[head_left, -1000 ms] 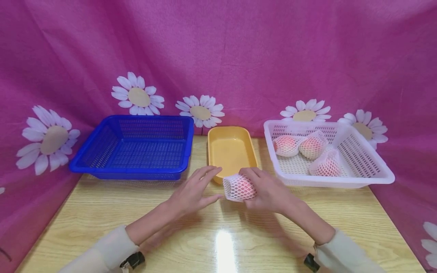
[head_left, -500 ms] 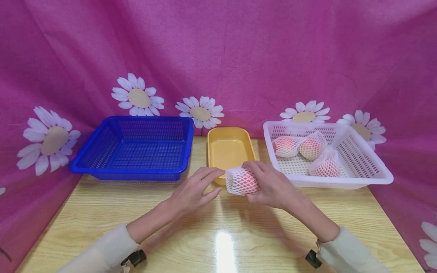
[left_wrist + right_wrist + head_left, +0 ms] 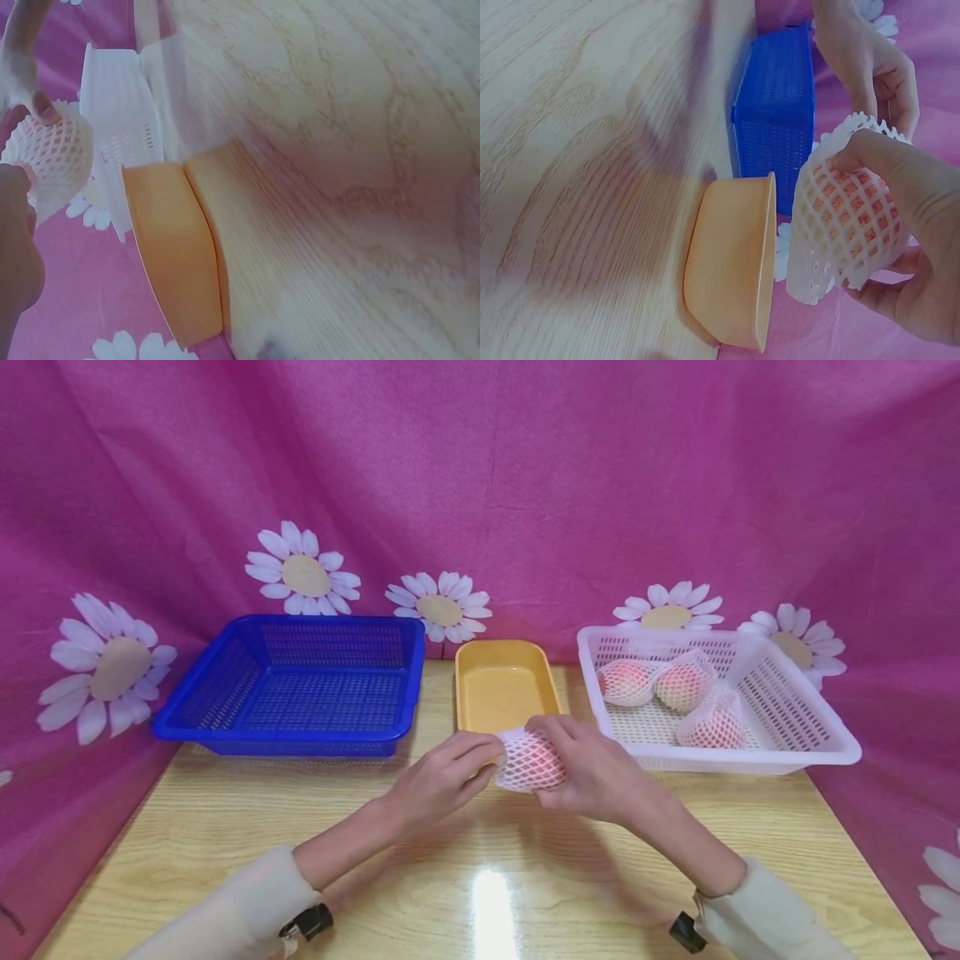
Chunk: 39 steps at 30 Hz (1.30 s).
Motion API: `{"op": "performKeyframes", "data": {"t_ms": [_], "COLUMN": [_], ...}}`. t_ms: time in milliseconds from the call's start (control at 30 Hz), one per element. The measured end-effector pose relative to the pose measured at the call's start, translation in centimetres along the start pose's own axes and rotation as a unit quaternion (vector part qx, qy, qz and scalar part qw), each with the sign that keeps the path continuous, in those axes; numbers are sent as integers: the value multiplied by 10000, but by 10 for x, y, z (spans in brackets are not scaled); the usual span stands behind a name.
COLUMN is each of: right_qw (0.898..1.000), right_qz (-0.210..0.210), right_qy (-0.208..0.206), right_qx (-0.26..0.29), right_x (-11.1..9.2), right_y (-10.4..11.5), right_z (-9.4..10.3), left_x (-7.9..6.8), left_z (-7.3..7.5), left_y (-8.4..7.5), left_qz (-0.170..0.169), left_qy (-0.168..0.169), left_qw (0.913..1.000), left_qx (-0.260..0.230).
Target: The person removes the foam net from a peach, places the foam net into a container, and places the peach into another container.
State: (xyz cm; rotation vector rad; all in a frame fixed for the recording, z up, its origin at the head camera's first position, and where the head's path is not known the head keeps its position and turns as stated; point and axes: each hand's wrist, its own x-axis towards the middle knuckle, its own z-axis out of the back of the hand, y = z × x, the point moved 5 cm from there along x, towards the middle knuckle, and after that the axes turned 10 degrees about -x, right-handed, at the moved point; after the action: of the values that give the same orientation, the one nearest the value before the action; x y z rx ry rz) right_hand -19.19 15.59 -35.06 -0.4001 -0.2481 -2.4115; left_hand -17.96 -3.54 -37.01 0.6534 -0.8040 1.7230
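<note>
A reddish round fruit (image 3: 859, 217) in a white foam net (image 3: 517, 764) is up off the table, near the front end of the yellow tray (image 3: 504, 693). My right hand (image 3: 596, 768) grips the fruit through the net from the right, thumb in front and fingers behind. From the left, my left hand (image 3: 450, 777) pinches the net's loose end between thumb and fingertips. In the right wrist view the left hand (image 3: 877, 75) is at the net's scalloped edge. Part of the fruit is hidden by the right hand.
A blue basket (image 3: 292, 747) stands at the left, with a bare bottom. At the right, a white basket (image 3: 750, 760) holds several net-wrapped fruits, one nearest the front (image 3: 712, 727). Behind the wooden table (image 3: 420, 893) hangs a pink cloth (image 3: 495, 485) with daisies.
My left hand has moved right, and its spread fingers have closed on the net's loose end. The right hand lifted the fruit slightly and keeps its grip.
</note>
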Motion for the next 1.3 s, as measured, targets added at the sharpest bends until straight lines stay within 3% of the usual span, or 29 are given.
{"op": "performKeyframes", "data": {"t_ms": [167,400,633,967,1300], "right_qw": [10000,9994,9996,9997,9988], "right_qz": [88,285,204,230,475], "right_qy": [-42,-121,-49,-105,-40], "right_qx": [-1,-124,-173,-51,90], "right_x": [1,3,5,10,10], "right_y": [4,11,13,17,18], "right_z": [2,4,4,7,7], "left_x": [2,3,5,7,1], "left_z": [-5,-11,-15,-18,-15], "left_y": [-1,-1,1,3,5], "left_qz": [50,380,473,682,673], "left_qy": [34,367,531,411,441], "left_qw": [10000,9986,9975,9967,9967], "left_qx": [40,60,-51,-143,-53]}}
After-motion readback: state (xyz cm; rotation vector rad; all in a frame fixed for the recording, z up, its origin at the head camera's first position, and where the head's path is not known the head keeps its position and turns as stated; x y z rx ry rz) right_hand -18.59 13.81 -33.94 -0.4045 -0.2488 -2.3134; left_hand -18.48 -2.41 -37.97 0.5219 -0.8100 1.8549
